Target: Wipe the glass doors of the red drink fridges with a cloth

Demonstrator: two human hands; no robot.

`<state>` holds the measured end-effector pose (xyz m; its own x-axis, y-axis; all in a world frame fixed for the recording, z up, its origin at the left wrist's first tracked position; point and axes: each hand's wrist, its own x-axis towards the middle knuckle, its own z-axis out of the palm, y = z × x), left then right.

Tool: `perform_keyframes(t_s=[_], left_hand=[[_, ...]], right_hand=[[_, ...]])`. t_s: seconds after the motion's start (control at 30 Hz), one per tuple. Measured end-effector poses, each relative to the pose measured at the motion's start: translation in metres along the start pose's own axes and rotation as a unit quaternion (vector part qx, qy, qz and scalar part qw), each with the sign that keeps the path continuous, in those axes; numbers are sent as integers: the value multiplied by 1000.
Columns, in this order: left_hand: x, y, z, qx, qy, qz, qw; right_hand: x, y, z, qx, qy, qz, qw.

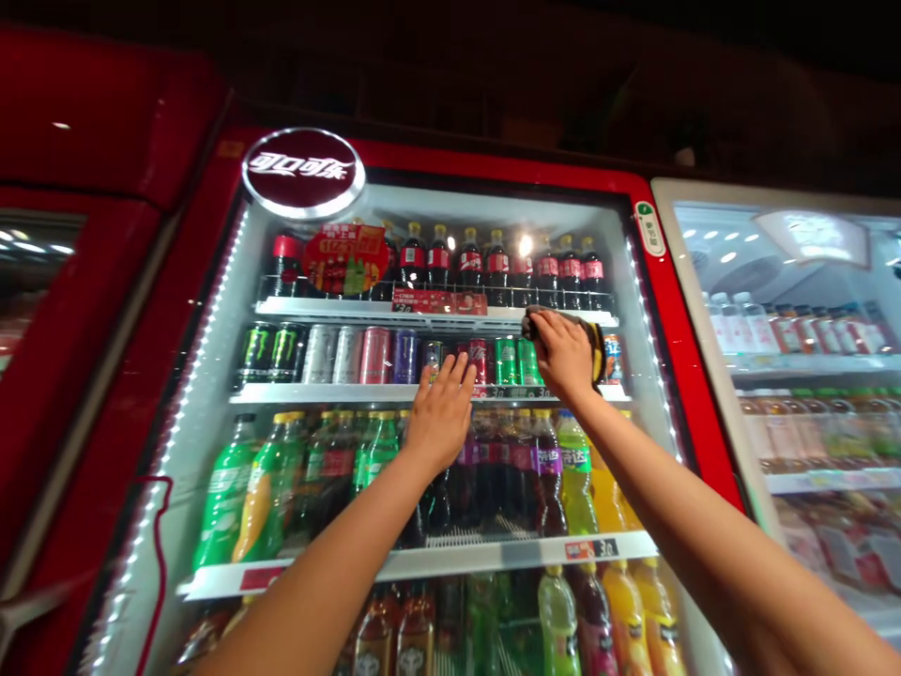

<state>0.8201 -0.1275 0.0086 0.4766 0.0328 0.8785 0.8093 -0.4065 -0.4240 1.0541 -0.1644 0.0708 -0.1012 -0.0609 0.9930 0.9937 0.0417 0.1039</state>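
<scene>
A red-framed drinks fridge [499,166] with a glass front fills the middle of the view. My left hand [442,413] is raised in front of the glass, palm toward it, fingers spread, holding nothing. To its right and a little higher, my right hand [561,355] holds a dark cloth [597,349] with a yellow edge against the glass. The cloth is bunched under the palm and shows past both sides of the hand. Behind the glass stand rows of cans and bottles.
A round lit sign [303,173] sits at the fridge's upper left. Another red cabinet [84,122] stands at the left, with a metal handle low down. A second, pale-framed fridge [704,422] with bottles adjoins on the right.
</scene>
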Motion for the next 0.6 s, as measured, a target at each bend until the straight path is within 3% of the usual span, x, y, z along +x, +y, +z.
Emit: perform_keyframes(t_s=[0.07, 0.17, 0.3, 0.4, 0.47, 0.53, 0.6], left_hand=[[1, 3, 2, 5, 7, 2, 1000], [8, 8, 7, 0, 30, 18, 999], [23, 17, 15, -16, 61, 36, 997], [28, 21, 19, -23, 69, 23, 997], [28, 24, 20, -25, 69, 9, 997], [26, 28, 20, -27, 69, -3, 997], [27, 34, 18, -29, 66, -3, 997]], right_hand=[[-19, 3, -2, -12, 7, 24, 1000], [-39, -10, -3, -20, -28, -23, 999], [-19, -12, -2, -7, -62, -72, 995], [-8, 13, -7, -9, -46, -29, 998], [-17, 28, -11, -20, -20, 32, 999], [-34, 31, -13, -30, -2, 76, 997], [-46, 25, -12, -30, -7, 67, 997]])
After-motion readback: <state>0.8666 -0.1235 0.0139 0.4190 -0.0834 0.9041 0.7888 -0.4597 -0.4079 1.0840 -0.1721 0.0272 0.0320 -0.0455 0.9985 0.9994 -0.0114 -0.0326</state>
